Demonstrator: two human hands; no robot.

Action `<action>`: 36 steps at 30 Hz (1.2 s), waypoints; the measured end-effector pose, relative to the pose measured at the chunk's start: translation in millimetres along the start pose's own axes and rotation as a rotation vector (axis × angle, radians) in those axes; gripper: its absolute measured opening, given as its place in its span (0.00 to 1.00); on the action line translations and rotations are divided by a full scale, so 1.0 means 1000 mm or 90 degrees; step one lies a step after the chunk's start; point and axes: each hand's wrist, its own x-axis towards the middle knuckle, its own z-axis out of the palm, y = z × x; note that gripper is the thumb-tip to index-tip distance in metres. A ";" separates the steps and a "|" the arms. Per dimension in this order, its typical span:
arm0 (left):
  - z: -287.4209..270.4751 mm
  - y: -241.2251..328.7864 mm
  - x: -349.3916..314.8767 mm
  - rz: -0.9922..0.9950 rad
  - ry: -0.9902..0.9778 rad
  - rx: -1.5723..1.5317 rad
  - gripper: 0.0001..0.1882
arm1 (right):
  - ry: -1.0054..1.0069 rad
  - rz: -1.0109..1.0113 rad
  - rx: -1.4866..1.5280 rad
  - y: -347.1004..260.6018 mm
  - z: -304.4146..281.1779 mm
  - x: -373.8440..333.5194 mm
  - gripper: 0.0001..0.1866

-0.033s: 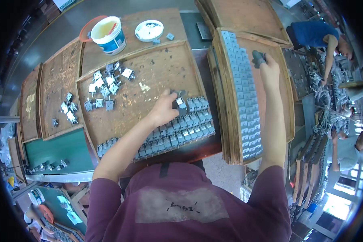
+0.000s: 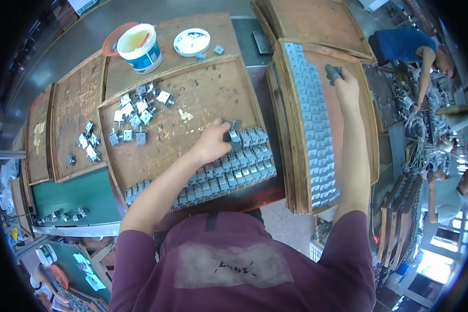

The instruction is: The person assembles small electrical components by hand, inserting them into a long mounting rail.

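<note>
My left hand (image 2: 213, 142) is closed at the back of the rows of small grey metal parts (image 2: 218, 179) in a shallow wooden tray (image 2: 171, 73). Its fingertips, dark as if covered, pinch a small grey metal part (image 2: 234, 136) beside the rearmost row. On the right, my right hand (image 2: 344, 86) reaches over a stacked wooden tray (image 2: 351, 156) that carries columns of flat grey pieces (image 2: 312, 114). Something dark covers or sits in its curled fingertips; I cannot tell which, nor whether a piece is held.
Loose metal parts (image 2: 138, 106) lie at the tray's left. Behind stand a white-and-blue bucket (image 2: 143, 54) and a round white lid (image 2: 191, 42) with white stuff on it. More wooden trays (image 2: 78, 88) adjoin at left. A person in blue (image 2: 403, 44) works at far right beside wire bundles.
The fingers of my right hand have drawn closer together. The metal part at my left fingertips has turned slightly. Both arms stay almost in place.
</note>
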 end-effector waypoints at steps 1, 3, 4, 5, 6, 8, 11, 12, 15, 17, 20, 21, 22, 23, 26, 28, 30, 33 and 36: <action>0.001 -0.004 0.006 -0.047 -0.082 -0.018 0.24 | 0.012 0.001 -0.039 0.008 0.005 0.015 0.13; 0.001 0.002 0.010 -0.070 -0.089 -0.044 0.22 | -0.094 0.103 -0.019 0.021 0.014 0.044 0.13; 0.000 0.005 0.010 -0.100 -0.098 -0.071 0.20 | -0.208 0.208 0.001 0.025 0.021 0.054 0.14; -0.001 -0.004 0.001 -0.119 -0.068 -0.079 0.21 | -0.238 0.211 0.041 -0.024 0.041 0.039 0.15; -0.004 0.002 0.000 -0.131 -0.051 -0.080 0.21 | -0.253 0.198 0.043 -0.015 0.046 0.041 0.15; -0.005 0.016 0.001 -0.166 -0.115 -0.110 0.21 | -0.203 0.107 0.121 0.023 0.052 0.057 0.15; 0.000 0.005 -0.024 -0.073 -0.040 -0.050 0.21 | -0.163 0.197 0.171 0.090 0.034 0.090 0.15; -0.004 0.000 -0.039 0.007 0.064 -0.010 0.20 | -0.101 0.202 0.117 0.084 0.024 0.090 0.16; -0.055 -0.012 -0.104 0.032 0.371 0.153 0.20 | 0.009 0.167 0.302 0.054 0.018 0.077 0.13; -0.094 -0.062 -0.164 -0.113 0.415 0.395 0.20 | -0.001 0.152 0.382 0.024 0.013 0.048 0.14; -0.117 -0.089 -0.226 -0.509 0.576 0.470 0.18 | 0.003 0.140 0.449 -0.023 0.015 -0.003 0.15; -0.122 -0.089 -0.235 -0.500 0.576 0.469 0.18 | -0.041 0.105 0.511 -0.029 0.016 -0.019 0.13; -0.127 -0.086 -0.242 -0.584 0.462 0.379 0.17 | -0.086 0.067 0.572 -0.034 0.018 -0.035 0.12; -0.130 -0.085 -0.247 -0.664 0.350 0.286 0.18 | -0.083 0.062 0.571 -0.044 0.021 -0.053 0.12; -0.130 -0.099 -0.242 -0.655 0.268 0.344 0.19 | -0.156 0.030 0.597 -0.071 0.032 -0.101 0.11; -0.135 -0.101 -0.241 -0.616 0.298 0.341 0.15 | -0.158 0.062 0.602 -0.081 0.040 -0.127 0.10; -0.139 -0.106 -0.237 -0.610 0.303 0.346 0.14 | -0.184 0.069 0.600 -0.076 0.039 -0.142 0.11; -0.149 -0.116 -0.232 -0.593 0.328 0.342 0.14 | -0.230 0.074 0.614 -0.067 0.037 -0.157 0.12; -0.157 -0.123 -0.226 -0.606 0.355 0.316 0.14 | -0.245 0.096 0.661 -0.062 0.043 -0.170 0.13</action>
